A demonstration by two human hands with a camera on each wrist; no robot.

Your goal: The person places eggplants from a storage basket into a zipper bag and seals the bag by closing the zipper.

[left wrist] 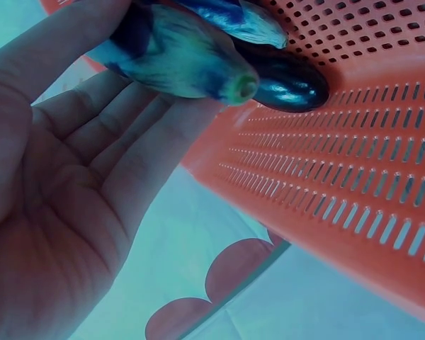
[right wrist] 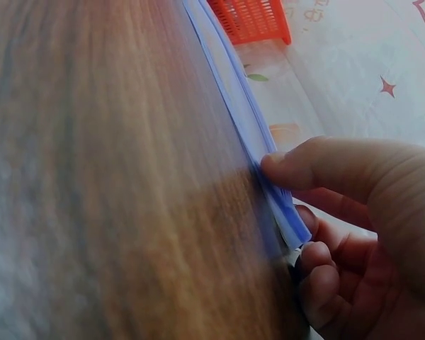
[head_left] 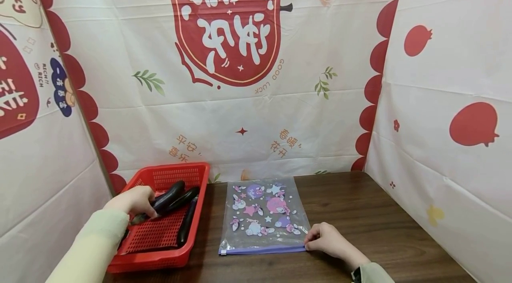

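Note:
In the head view my left hand (head_left: pixel 134 201) reaches into a red plastic basket (head_left: pixel 160 260) and grips a dark purple eggplant (head_left: pixel 171 196) near its stem end. The left wrist view shows that eggplant's pale green stem end (left wrist: pixel 177 57) between thumb and fingers. More eggplants (head_left: pixel 187 225) lie around it in the basket. To the right, a clear zip bag (head_left: pixel 256 216) with pink and purple prints lies flat on the table. My right hand (head_left: pixel 330 242) pinches the right end of its purple zip strip (right wrist: pixel 248 117) between thumb and fingers.
A small white slider (head_left: pixel 223 252) sits at the left end of the zip strip. The dark wooden table (head_left: pixel 360 212) is bounded by printed cloth walls (head_left: pixel 320 132) at the back and both sides.

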